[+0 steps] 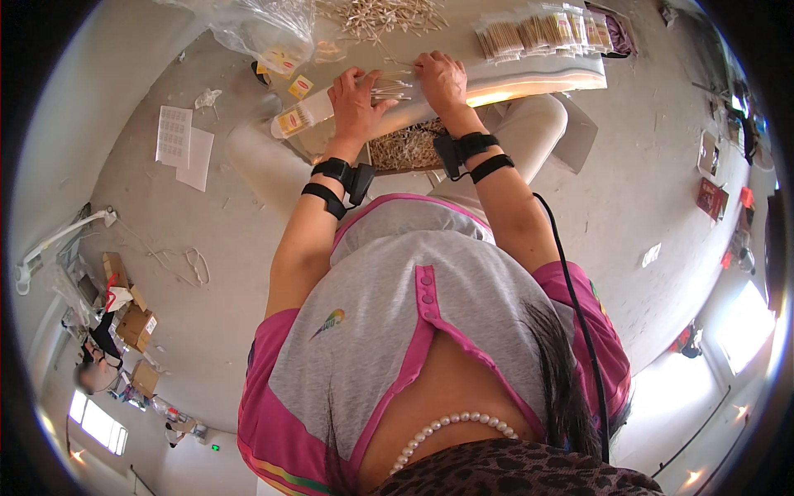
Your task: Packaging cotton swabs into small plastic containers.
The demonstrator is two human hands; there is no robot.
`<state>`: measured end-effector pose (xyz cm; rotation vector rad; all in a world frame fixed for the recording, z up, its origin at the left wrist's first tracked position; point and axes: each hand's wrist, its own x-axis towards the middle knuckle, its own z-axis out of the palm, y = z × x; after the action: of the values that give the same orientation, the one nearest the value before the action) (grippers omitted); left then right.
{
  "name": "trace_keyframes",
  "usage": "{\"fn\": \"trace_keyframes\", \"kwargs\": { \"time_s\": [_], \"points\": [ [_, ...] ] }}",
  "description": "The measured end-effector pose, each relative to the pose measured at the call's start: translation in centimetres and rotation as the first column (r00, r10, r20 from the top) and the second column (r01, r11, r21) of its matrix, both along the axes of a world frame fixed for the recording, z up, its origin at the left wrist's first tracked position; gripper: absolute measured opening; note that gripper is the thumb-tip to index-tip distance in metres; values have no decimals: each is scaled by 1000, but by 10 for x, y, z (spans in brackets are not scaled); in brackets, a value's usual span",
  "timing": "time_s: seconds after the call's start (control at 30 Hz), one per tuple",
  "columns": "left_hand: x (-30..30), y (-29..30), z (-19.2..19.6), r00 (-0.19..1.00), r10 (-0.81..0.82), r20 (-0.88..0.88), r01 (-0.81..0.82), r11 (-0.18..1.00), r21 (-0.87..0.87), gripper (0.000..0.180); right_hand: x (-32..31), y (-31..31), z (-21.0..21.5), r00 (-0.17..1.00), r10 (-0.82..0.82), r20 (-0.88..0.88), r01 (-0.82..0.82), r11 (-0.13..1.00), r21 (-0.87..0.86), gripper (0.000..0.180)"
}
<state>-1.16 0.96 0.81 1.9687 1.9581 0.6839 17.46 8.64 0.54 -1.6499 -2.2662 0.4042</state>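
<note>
Thin wooden swabs with pale tips lie as a loose bundle point(392, 88) on the table in front of me. My left hand point(356, 104) is curled at the bundle's left end, thumb and fingers closed around it. To the right, my right hand point(442, 80) has its fingers bent together at the tabletop, with a single swab point(399, 61) at the fingertips. A heap of loose swabs point(389, 18) lies farther back. Left of my left hand, a clear packet with a yellow label point(293, 121) rests at the table's edge.
Several filled clear packets point(538, 35) stand in a row at the back right. A clear plastic bag point(269, 31) and yellow cards point(300, 87) are at the back left. Below the table edge, between my legs, sits a box of swabs point(405, 147). Paper sheets point(184, 147) lie on the floor.
</note>
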Motion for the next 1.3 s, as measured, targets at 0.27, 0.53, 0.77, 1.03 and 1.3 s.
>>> {"fn": "trace_keyframes", "kwargs": {
  "time_s": [0.27,0.53,0.77,1.03,1.3],
  "points": [
    [-1,-4,0,1000,-13,4,13,1000,-4,66,-9,-3,1,997,83,7,-83,996,39,8],
    [4,11,5,996,56,70,-61,996,69,59,-13,-2,1,986,166,26,-167,984,64,10],
    [-9,58,-7,998,54,-37,-52,998,46,33,-14,-3,2,976,211,44,-215,972,92,14],
    [-25,68,-7,995,-31,91,40,995,-97,16,-11,-5,-1,954,298,19,-298,950,90,21],
    [-27,71,-4,996,-84,-15,83,996,-38,10,-6,-9,-6,938,343,-45,-335,933,129,19]
  ]
}}
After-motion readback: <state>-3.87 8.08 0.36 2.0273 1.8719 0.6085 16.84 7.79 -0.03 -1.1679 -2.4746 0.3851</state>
